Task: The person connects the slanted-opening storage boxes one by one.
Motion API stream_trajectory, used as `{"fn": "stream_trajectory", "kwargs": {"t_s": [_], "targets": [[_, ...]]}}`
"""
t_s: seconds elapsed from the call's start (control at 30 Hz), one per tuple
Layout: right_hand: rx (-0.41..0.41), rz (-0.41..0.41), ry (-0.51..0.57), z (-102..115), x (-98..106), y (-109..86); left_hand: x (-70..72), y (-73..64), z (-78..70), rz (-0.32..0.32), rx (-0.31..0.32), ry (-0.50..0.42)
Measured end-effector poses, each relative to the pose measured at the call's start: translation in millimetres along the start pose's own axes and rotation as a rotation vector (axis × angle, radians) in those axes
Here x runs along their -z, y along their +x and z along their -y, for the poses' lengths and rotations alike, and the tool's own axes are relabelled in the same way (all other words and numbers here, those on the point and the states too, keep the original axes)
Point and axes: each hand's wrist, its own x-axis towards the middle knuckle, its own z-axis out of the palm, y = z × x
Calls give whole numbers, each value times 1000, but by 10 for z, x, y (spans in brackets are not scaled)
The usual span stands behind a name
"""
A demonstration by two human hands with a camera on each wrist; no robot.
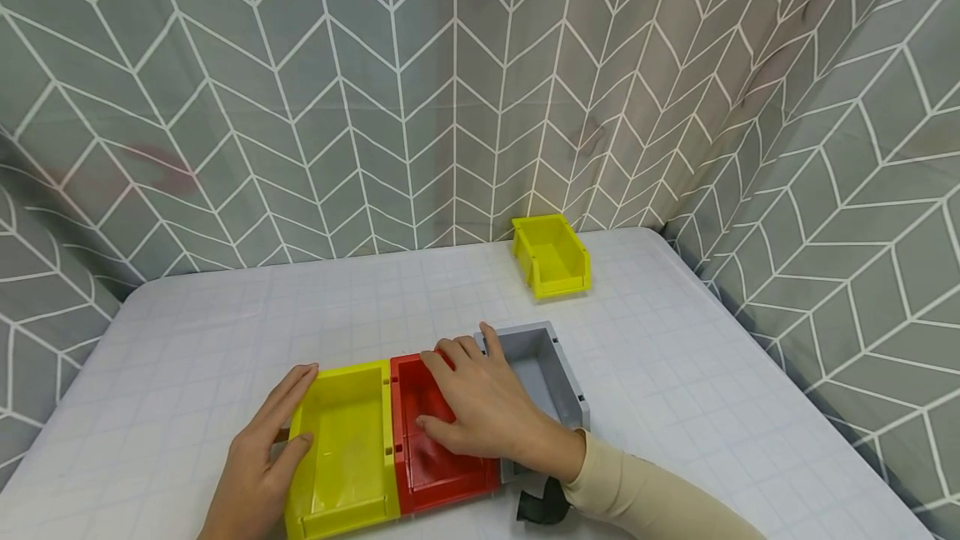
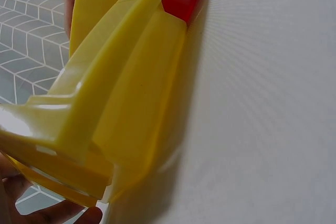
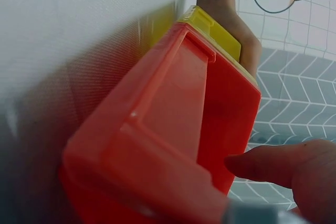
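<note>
A yellow bin (image 1: 345,440), a red bin (image 1: 427,386) and a grey bin (image 1: 551,369) stand side by side on the table in the head view. My left hand (image 1: 258,452) holds the yellow bin's left wall, with the thumb over the rim and the fingers along the outside. My right hand (image 1: 480,407) lies across the red bin, its fingers spread at the far rims of the red and grey bins. The right thumb (image 3: 262,166) hangs over the red bin's opening, apart from its walls. The right hand and forearm hide part of the grey bin.
Another yellow bin (image 1: 555,252) stands apart near the table's far edge. A black piece (image 1: 543,505) shows beside the right sleeve (image 1: 645,482), close to the grey bin. A patterned grey curtain (image 1: 412,107) rises behind the white table (image 1: 247,315).
</note>
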Motion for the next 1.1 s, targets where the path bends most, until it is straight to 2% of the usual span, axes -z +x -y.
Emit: {"fn": "stream_trajectory", "kwargs": {"t_s": [1.1], "targets": [[2, -32, 55, -9, -44, -16, 1, 3, -25, 9, 19, 6]]}}
